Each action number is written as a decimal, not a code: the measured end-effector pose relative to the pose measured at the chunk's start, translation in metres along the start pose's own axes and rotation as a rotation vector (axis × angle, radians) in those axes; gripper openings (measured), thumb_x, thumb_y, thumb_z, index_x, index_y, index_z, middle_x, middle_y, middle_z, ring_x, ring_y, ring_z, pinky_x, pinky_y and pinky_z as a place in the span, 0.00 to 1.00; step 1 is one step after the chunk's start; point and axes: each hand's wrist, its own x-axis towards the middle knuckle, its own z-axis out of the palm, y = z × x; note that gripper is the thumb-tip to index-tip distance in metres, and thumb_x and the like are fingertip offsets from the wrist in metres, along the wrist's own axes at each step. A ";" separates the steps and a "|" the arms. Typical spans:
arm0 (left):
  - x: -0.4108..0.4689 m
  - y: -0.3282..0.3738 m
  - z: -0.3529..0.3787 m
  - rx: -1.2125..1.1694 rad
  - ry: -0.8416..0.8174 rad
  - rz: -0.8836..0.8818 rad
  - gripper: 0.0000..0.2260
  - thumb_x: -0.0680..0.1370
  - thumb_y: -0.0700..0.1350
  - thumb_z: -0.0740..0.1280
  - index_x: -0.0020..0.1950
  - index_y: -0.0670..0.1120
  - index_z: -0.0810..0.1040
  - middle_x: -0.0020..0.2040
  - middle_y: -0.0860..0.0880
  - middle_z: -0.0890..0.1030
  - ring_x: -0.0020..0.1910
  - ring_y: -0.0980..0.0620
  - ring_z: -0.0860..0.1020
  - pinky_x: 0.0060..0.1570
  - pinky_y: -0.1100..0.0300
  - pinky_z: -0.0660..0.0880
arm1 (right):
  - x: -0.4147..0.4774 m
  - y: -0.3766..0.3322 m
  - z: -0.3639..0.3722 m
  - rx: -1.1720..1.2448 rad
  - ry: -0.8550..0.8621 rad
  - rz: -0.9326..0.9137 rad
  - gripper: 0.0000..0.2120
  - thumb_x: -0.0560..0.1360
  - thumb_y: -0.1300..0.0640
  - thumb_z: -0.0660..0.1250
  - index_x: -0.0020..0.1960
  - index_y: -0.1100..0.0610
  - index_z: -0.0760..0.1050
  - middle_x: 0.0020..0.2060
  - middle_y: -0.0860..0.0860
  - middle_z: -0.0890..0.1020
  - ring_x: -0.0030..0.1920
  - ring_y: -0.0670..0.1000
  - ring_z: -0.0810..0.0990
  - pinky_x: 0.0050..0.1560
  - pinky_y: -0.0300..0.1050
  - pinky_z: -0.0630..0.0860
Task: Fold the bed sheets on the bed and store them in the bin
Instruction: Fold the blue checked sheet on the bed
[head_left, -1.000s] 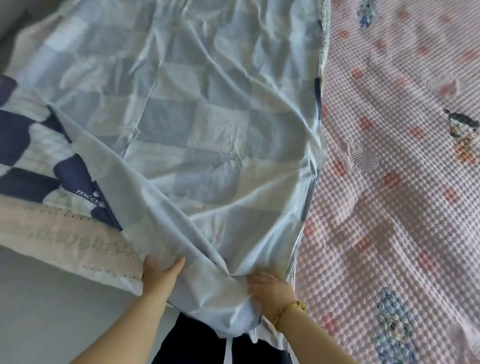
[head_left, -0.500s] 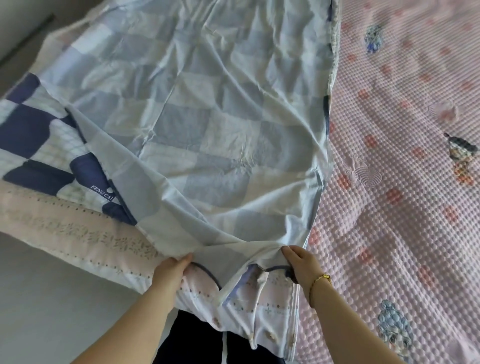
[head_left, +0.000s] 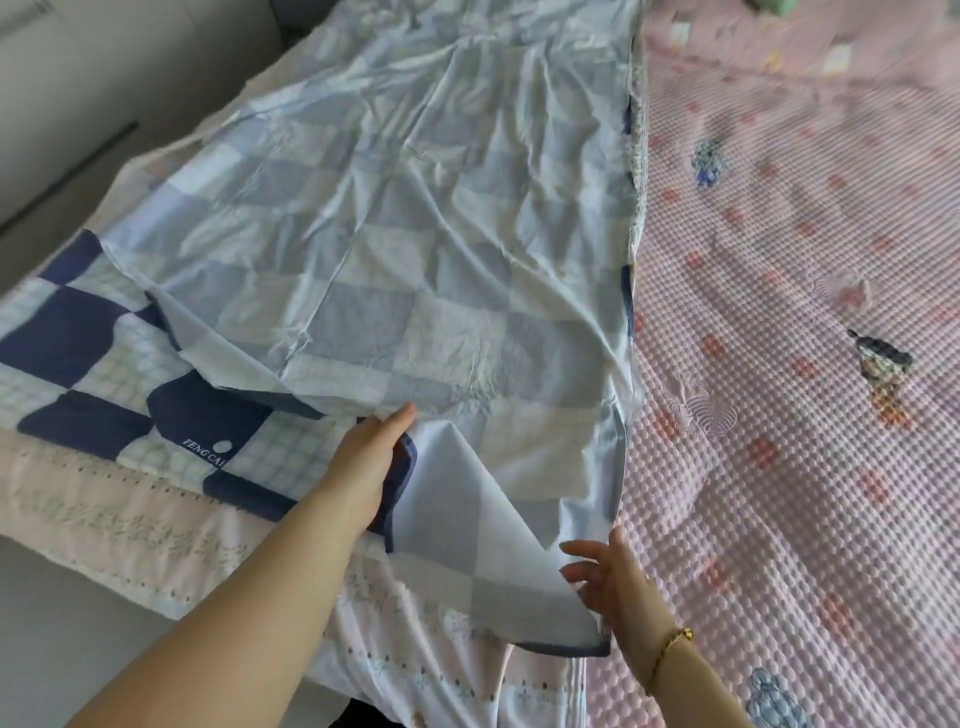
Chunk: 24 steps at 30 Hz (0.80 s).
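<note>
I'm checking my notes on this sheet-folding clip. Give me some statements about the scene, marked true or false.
1. The blue checked sheet lies left of the pink blanket. True.
2. The right hand is clenched in a fist. False: its fingers are spread.
3. The gold bracelet is on the left wrist. False: it is on the right wrist.
4. The left hand lies on the sheet with fingers straight. True.
5. The sheet is folded into a small stack. False: it lies spread out, one corner turned back.
</note>
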 end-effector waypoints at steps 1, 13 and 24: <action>0.005 0.011 0.008 0.016 -0.014 0.021 0.25 0.74 0.55 0.67 0.58 0.35 0.74 0.54 0.40 0.75 0.55 0.43 0.75 0.64 0.51 0.66 | 0.004 0.002 -0.001 -0.034 -0.011 -0.003 0.26 0.71 0.33 0.57 0.46 0.57 0.75 0.32 0.50 0.83 0.29 0.47 0.78 0.34 0.40 0.72; 0.088 0.138 0.113 0.282 -0.257 0.281 0.19 0.80 0.53 0.57 0.63 0.42 0.73 0.60 0.45 0.75 0.57 0.47 0.73 0.57 0.58 0.66 | 0.047 -0.048 -0.001 -0.227 0.347 -0.215 0.12 0.74 0.71 0.61 0.34 0.61 0.72 0.25 0.49 0.73 0.32 0.51 0.70 0.33 0.39 0.66; 0.133 0.017 0.067 1.289 -0.657 0.266 0.24 0.77 0.54 0.62 0.72 0.52 0.63 0.73 0.54 0.62 0.71 0.54 0.62 0.69 0.60 0.59 | 0.109 -0.077 -0.041 -0.500 0.497 0.332 0.20 0.80 0.54 0.56 0.65 0.67 0.68 0.64 0.62 0.72 0.63 0.58 0.71 0.49 0.39 0.68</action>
